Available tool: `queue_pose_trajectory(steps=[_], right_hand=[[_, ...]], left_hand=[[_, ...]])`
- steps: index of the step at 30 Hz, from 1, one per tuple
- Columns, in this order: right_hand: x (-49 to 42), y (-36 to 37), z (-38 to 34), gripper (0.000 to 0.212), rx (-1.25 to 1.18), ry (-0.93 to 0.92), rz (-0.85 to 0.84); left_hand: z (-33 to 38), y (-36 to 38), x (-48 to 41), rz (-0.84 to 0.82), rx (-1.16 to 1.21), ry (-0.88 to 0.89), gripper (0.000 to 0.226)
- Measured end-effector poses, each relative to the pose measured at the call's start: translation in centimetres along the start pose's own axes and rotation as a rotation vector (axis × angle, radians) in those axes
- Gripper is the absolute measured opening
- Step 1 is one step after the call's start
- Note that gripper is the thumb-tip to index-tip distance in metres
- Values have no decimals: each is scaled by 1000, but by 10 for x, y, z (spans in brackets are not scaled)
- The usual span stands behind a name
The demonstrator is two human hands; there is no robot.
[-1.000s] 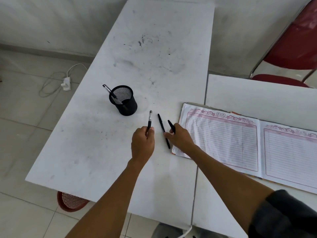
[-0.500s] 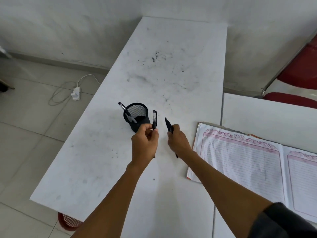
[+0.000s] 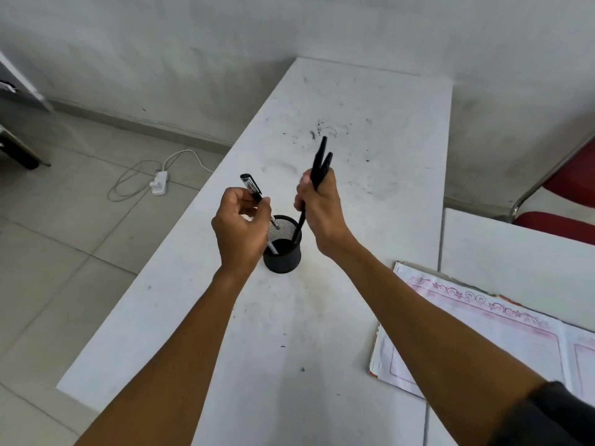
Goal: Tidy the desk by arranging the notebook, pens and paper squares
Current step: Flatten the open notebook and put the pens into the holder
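A black mesh pen cup (image 3: 283, 257) stands on the white desk (image 3: 322, 317). My left hand (image 3: 240, 228) is shut on a black capped pen (image 3: 251, 188), held tilted just left of the cup's rim. My right hand (image 3: 317, 209) grips two black pens (image 3: 318, 165) together, their lower tips dipping into the cup. A clear-barrelled pen (image 3: 273, 235) shows inside the cup. The open pink-lined notebook (image 3: 476, 333) lies at the right, across the gap between two desks. No paper squares are visible.
A second white desk (image 3: 515, 252) adjoins on the right, with a red chair (image 3: 573, 201) behind it. A white power strip with cable (image 3: 159, 183) lies on the tiled floor at the left. The desk's left edge drops to the floor.
Both hands lifted the pens off the desk and carried them over the cup. The right hand's two pens now point down into it. The camera moved forward.
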State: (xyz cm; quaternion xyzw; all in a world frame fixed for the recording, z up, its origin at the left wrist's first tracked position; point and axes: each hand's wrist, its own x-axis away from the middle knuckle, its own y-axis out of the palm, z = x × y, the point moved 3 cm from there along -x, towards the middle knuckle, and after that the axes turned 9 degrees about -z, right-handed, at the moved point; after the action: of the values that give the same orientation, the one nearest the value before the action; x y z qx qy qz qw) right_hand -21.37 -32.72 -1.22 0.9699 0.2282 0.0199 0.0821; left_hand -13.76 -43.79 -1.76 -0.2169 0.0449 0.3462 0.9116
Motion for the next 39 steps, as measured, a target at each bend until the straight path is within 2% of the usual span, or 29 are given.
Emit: queue_pose_trajectory(steps=[6,12,18,21,25,32,36,39], right_hand=[[-21,23,12,19,26,-29,-15],[-16,29,41,8,204,13,-106],[-9,28,55,11,284,62,-206],[-6,23,58,27,379,59,-257],[-1,11,57,45,478,11,-255],[11,-22,54,35,426,-22,-46],[30,-46,64,30,445,-3,2],[45,-66,70,30,459,40,41]], left_hand=[[-18,3,-14,19,-69,6,19],[-36,9,-7,10,-234,77,22],[-47,13,-1,38,-501,35,17],[-50,12,0,63,-528,21,26],[-57,11,6,-20,-436,-11,61],[-72,16,25,-325,-210,-169,116],[-71,20,27,-326,3,-219,110],[-67,26,28,-308,6,-221,103]])
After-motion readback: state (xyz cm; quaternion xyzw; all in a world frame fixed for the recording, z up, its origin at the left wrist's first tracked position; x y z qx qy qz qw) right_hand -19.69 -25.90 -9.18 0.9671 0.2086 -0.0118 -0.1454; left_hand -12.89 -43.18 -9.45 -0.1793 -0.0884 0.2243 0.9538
